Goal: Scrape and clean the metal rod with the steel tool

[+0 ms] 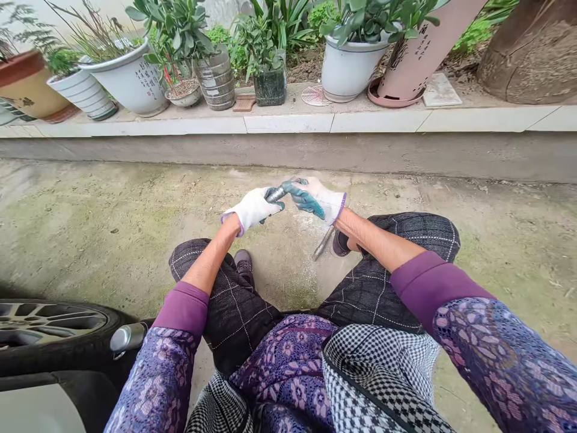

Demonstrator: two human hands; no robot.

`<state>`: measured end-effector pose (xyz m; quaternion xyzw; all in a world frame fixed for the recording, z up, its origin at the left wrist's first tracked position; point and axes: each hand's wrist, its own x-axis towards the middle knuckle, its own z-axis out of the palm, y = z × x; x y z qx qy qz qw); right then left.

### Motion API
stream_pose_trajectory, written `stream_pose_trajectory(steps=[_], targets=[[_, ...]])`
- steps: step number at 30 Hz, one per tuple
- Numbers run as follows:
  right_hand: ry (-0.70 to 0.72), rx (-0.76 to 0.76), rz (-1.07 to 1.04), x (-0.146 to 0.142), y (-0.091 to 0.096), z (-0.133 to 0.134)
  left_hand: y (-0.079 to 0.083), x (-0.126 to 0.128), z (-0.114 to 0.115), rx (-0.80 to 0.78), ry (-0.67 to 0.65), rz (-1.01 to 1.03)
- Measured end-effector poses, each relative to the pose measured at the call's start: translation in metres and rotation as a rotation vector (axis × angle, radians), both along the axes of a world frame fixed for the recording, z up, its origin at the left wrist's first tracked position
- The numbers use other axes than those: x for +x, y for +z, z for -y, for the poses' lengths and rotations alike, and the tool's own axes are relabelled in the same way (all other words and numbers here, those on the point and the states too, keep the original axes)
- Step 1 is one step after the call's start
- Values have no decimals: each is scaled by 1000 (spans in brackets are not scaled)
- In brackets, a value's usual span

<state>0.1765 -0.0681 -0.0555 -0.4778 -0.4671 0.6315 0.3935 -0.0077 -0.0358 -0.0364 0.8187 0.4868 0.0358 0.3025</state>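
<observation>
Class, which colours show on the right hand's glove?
The glove is white and teal, with purple edging; best seen in the head view.

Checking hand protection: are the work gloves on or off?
On: the left hand and right hand both wear white gloves with purple-edged cuffs.

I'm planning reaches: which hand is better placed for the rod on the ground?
Probably the right hand: it's nearer the rod than the left hand, though both are at the metal bar.
</observation>
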Motion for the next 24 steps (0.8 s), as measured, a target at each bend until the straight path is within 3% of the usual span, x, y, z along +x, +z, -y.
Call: stream_pose_trajectory(steps=[3, 6, 9, 12, 14, 17, 21, 24], targets=[[8, 34, -174, 14, 7, 3, 11, -11, 6, -357, -70, 151], [93, 97, -181, 23, 16, 12, 16, -17, 14, -672, -170, 170], [95, 107, -119, 20, 20, 19, 13, -16, 18, -801, -198, 178], [-55, 111, 68, 9, 15, 16, 4, -11, 13, -661, -49, 271], [-112, 194, 336, 2, 10, 14, -2, -8, 6, -507, 83, 273], [5, 418, 791, -3, 8, 17, -8, -6, -5, -190, 170, 51], [152, 474, 1156, 0, 17, 24, -11, -6, -10, 282, 43, -485], [151, 463, 1290, 8, 22, 18, -10, -6, -6, 355, -102, -673]])
